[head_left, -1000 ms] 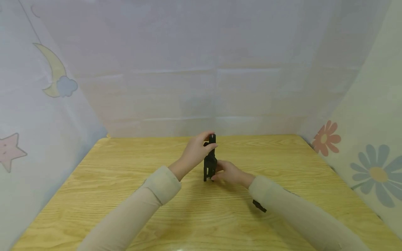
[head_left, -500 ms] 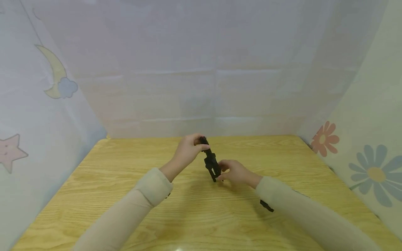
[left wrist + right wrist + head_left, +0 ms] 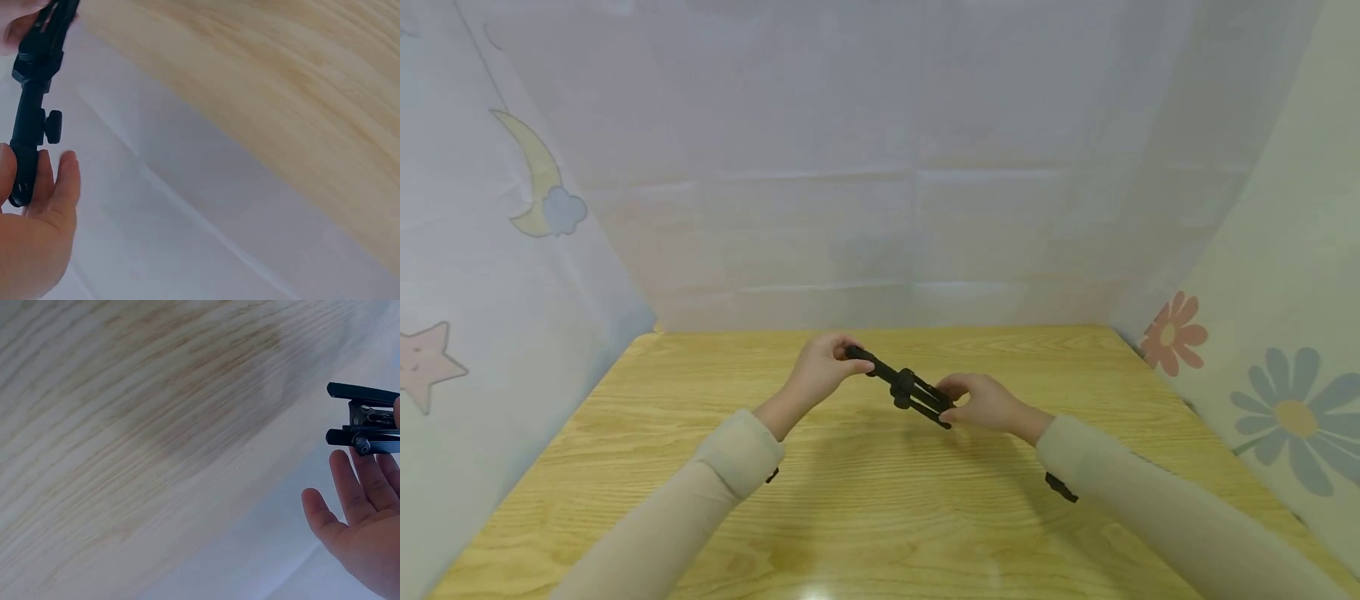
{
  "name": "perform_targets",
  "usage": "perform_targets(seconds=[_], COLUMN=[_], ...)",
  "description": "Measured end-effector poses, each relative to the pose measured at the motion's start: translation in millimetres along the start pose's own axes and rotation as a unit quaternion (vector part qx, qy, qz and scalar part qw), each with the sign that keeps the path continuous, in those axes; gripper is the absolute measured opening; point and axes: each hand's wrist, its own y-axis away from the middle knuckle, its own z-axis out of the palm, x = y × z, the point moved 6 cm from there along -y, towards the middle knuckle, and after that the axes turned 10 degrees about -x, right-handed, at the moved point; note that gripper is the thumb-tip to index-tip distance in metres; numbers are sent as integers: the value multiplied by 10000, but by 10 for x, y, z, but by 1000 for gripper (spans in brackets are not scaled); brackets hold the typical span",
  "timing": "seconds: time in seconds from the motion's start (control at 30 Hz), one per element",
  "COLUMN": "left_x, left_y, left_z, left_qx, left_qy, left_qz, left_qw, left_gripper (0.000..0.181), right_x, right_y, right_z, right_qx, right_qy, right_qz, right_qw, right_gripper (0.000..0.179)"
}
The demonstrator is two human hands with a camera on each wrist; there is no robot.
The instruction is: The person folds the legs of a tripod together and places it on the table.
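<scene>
A small black tripod (image 3: 901, 385) is held slantwise above the table between both hands. My left hand (image 3: 820, 367) grips its narrow top end, thumb in front and fingers behind. The left wrist view shows that hand (image 3: 44, 231) around the end of the stem, just beyond a small side knob (image 3: 54, 127). At the lower right end, my right hand (image 3: 988, 404) pinches the legs between thumb and fingers. In the right wrist view, the leg ends (image 3: 365, 394) stand slightly apart, with the right fingers (image 3: 369, 481) against their underside.
The wood-grain table (image 3: 865, 517) spreads beneath both arms. A pale cloth backdrop (image 3: 880, 208) rises behind its far edge, and patterned cloths flank both sides. Black pieces (image 3: 1062, 487) show under the sleeve cuffs.
The tripod has tilted from upright to a slant, its top swinging left and down. My left hand moved left and lower with it; my right hand shifted right with the legs.
</scene>
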Motion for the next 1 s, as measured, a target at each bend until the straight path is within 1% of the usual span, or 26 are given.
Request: perform_targets(seconds=[0.13, 0.27, 0.5, 0.6, 0.83, 1.0], left_x=[-138, -268, -436, -511, -583, -617], left_y=[16, 44, 46, 45, 38, 33], left_z=[15, 56, 143, 185, 281, 332], left_qx=[-105, -188, -351, -427, -555, -647], left_qy=[5, 25, 0, -69, -289, -396], left_qz=[-54, -150, -275, -351, -308, -346], left_qw=[9999, 9997, 9990, 9984, 9976, 9965], left_gripper=[31, 28, 26, 25, 22, 23], right_x=[27, 32, 40, 39, 76, 84], right_y=[14, 22, 59, 65, 61, 65], right_z=[-34, -74, -142, -153, -167, -158], right_qx=[8, -3, -30, -51, -8, -12], right_qy=[89, 148, -29, -32, -56, -77], right_qz=[47, 1, 138, 118, 163, 172], right_qw=[9999, 9999, 9999, 9999, 9999, 9998], right_gripper=[42, 42, 45, 45, 43, 45])
